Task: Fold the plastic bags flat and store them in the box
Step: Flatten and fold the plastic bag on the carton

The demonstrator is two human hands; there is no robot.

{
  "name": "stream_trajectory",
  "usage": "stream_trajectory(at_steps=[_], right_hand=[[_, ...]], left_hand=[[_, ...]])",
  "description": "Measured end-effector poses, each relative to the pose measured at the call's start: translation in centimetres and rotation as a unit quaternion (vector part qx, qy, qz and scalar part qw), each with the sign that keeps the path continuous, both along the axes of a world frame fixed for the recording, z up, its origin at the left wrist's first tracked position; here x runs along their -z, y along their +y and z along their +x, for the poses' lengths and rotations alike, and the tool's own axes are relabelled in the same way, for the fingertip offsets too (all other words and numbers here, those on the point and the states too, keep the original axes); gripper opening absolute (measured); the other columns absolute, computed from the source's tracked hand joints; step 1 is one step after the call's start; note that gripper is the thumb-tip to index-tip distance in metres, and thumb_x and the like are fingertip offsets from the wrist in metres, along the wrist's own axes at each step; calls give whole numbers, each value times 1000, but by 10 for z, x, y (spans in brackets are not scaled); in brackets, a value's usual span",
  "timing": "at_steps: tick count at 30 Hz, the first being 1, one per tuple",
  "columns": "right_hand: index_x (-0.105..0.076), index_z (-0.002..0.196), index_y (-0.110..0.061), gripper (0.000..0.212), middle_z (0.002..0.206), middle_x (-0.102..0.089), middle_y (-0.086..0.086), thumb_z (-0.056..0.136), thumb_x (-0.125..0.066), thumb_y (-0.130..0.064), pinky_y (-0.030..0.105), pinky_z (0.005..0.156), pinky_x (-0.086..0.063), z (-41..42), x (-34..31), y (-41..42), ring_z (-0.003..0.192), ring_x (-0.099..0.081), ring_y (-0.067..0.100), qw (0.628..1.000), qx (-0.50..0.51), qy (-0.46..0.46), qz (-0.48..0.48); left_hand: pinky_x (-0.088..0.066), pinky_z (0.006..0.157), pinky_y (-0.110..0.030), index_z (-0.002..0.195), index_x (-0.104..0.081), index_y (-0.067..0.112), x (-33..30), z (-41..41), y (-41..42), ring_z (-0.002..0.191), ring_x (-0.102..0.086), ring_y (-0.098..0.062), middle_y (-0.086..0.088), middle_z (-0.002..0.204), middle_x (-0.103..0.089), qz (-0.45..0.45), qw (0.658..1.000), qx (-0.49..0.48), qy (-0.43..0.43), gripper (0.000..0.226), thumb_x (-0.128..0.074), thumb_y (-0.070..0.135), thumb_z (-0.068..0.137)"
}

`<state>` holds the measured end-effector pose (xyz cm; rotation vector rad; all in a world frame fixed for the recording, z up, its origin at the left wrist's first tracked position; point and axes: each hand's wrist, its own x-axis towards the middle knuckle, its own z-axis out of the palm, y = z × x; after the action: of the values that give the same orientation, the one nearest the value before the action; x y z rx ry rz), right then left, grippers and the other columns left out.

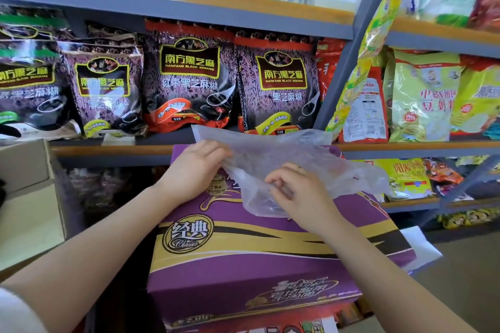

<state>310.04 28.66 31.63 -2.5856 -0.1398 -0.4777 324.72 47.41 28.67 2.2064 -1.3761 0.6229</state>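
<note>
A clear plastic bag (281,165) lay crumpled and half-spread on the lid of a purple carton (243,259), its far edge lifted towards the shelf (113,149); the left hand (194,170) pinched the bag's left edge, fingers curled over the film; the right hand (295,189) rested on the bag's near part, fingers bent and gathering the film beneath them; judged very light, limp and slippery, liable to spring open; best taken at corners or edges and pressed flat; an open cardboard box (29,197) stood well left of the fingers; sesame packets (186,76) stood beyond them.
</note>
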Motion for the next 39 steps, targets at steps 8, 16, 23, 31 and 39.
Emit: stream_trajectory(at_steps=[8, 16, 23, 31, 39], right_hand=[[-47, 73, -29, 24, 62, -48, -9, 87, -63, -19, 28, 59, -39, 14, 5, 14, 59, -44, 10, 991, 20, 9, 130], [-52, 110, -20, 22, 110, -58, -3, 87, -52, -21, 34, 76, -47, 9, 14, 4, 102, -54, 19, 988, 1, 99, -122], [-49, 102, -20, 12, 103, -56, 1, 93, -40, -18, 39, 70, -51, 10, 14, -12, 90, -58, 24, 972, 16, 77, -221], [-52, 120, -22, 32, 116, -58, -3, 93, -48, -39, 34, 84, -49, -8, 8, -27, 105, -56, 16, 986, -71, 95, -117], [-53, 122, -10, 43, 123, -55, 7, 85, -59, -31, 36, 97, -38, -37, 7, -104, 117, -49, 26, 997, 67, -29, -32]], left_hand=[[-44, 59, -22, 112, -49, 26, -16, -87, -10, 59, -53, -6, 12, 64, -52, -77, 961, -58, 258, 56, -54, 62, 70], [-49, 56, -45, 103, -43, 17, -8, -99, -4, 59, -58, -35, -11, 65, -61, -66, 961, -168, 207, 19, -42, 10, 86], [-49, 79, -46, 103, -68, 16, 3, -118, 26, 89, -60, -35, -11, 93, -65, -82, 921, -331, 186, 55, -24, 24, 72], [-38, 97, -56, 115, -58, -5, -4, -130, -3, 117, -48, -50, -29, 130, -49, 84, 911, -401, 51, 63, -49, 25, 60], [-48, 85, -40, 125, -50, 13, -12, -135, -109, 111, -53, -27, -4, 126, -51, 89, 948, -208, 223, 37, -49, 30, 93]])
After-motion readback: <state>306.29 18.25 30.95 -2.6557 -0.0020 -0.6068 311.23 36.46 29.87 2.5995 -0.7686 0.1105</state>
